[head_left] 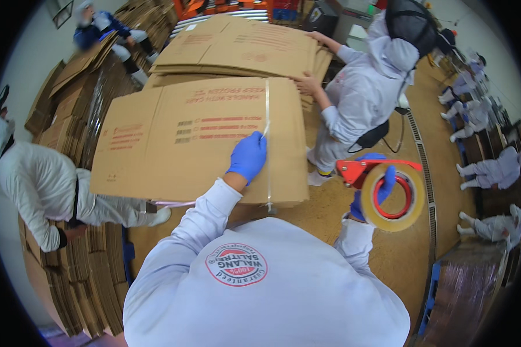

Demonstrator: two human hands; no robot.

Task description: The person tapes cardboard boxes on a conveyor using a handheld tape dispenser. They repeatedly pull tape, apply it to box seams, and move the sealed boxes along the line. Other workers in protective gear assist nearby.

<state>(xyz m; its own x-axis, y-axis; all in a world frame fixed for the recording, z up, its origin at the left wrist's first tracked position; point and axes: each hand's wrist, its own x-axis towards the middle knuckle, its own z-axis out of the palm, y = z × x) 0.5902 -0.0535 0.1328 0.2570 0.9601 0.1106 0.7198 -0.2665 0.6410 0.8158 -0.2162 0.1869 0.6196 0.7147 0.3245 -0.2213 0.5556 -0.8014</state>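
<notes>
Strap (268, 115) across near cartons (139, 156), toward right end; far cartons (231, 49) behind; dispenser (364, 169) to right; drain (421, 156) farther right.

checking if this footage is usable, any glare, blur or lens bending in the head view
Head view: corners fall to black and the floor drain bows outward; glints streak the plastic wrap at lower right; the left hand and the red tape dispenser in the right hand look fairly crisp, while the far workers at right look softer.
</notes>
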